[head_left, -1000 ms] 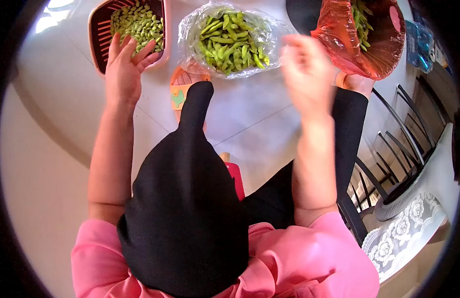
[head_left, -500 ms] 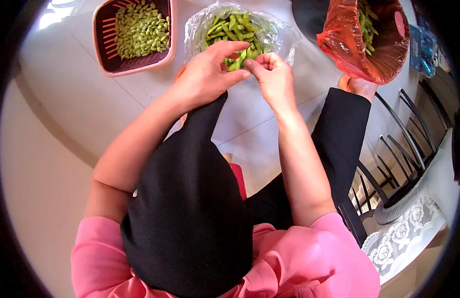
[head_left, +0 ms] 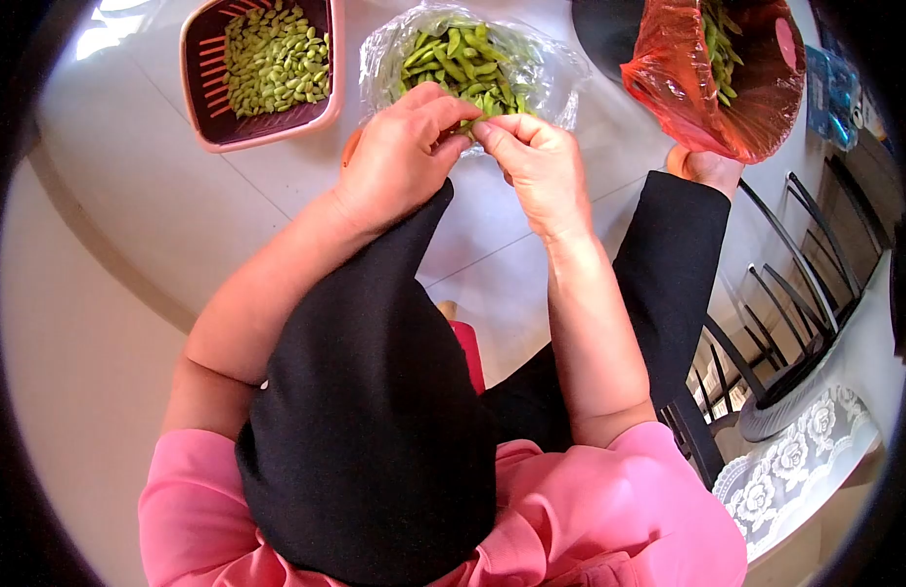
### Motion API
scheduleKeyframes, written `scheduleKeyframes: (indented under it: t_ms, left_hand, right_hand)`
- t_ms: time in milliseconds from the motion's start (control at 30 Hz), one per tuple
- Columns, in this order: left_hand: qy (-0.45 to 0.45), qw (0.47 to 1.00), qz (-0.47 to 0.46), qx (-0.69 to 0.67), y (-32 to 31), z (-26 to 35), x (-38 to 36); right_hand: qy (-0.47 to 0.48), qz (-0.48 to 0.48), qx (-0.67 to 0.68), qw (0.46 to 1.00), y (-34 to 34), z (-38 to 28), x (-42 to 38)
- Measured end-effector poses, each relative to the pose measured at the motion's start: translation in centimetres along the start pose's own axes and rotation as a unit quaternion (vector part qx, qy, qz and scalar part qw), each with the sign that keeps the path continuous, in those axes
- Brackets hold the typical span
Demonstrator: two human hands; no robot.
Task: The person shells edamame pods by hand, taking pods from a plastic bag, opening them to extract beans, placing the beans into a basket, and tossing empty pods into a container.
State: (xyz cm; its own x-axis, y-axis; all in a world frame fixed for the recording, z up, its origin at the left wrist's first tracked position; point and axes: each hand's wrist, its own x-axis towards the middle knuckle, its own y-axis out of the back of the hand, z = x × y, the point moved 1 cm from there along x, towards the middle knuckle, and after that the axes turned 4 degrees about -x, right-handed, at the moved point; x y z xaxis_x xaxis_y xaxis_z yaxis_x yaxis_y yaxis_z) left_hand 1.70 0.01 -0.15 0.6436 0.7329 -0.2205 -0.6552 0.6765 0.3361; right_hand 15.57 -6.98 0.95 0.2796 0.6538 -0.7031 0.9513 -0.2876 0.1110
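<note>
My left hand (head_left: 399, 145) and my right hand (head_left: 543, 168) meet just in front of a clear plastic bag (head_left: 558, 83) of green soybean pods (head_left: 458, 61). Both are closed in a pinch, fingertips nearly touching. A small piece of a green soybean pod (head_left: 465, 127) shows between them; the fingers cover the rest. To the left, a pink-rimmed basket (head_left: 267, 140) holds many shelled green beans (head_left: 277, 64).
A red plastic bag (head_left: 663, 98) with more pods (head_left: 719, 49) stands at upper right, beside my foot (head_left: 709, 168). A blue package (head_left: 832, 93) lies beyond it. Black chair legs (head_left: 805, 293) and a lace cloth (head_left: 790, 465) are at right. My knee (head_left: 375, 342) rises between my arms.
My left hand's fingers were spread apart and have closed in toward my right fingertips. My right hand has turned slightly and moved a little lower, still pinching.
</note>
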Motion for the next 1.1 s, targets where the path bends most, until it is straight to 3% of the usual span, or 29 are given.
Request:
scheduleKeyframes:
  t_ms: [200, 533, 1033, 1100]
  left_hand:
    - [-0.055, 0.996, 0.008, 0.07, 0.1, 0.2, -0.2]
    - [-0.099, 0.989, 0.058, 0.096, 0.4, 0.0, -0.5]
    - [-0.052, 0.997, 0.029, 0.048, 0.3, 0.4, -0.4]
    - [0.064, 0.997, 0.003, -0.053, 0.2, 0.4, -0.6]
  right_hand:
    - [-0.015, 0.028, 0.076, 0.997, -0.8, 0.5, 0.0]
    - [-0.014, -0.021, 0.054, 0.998, -0.7, 0.0, -0.1]
    - [0.07, 0.048, 0.022, 0.996, -1.3, 0.1, 0.0]
    - [0.063, 0.014, 0.043, 0.997, -0.8, 0.3, -0.2]
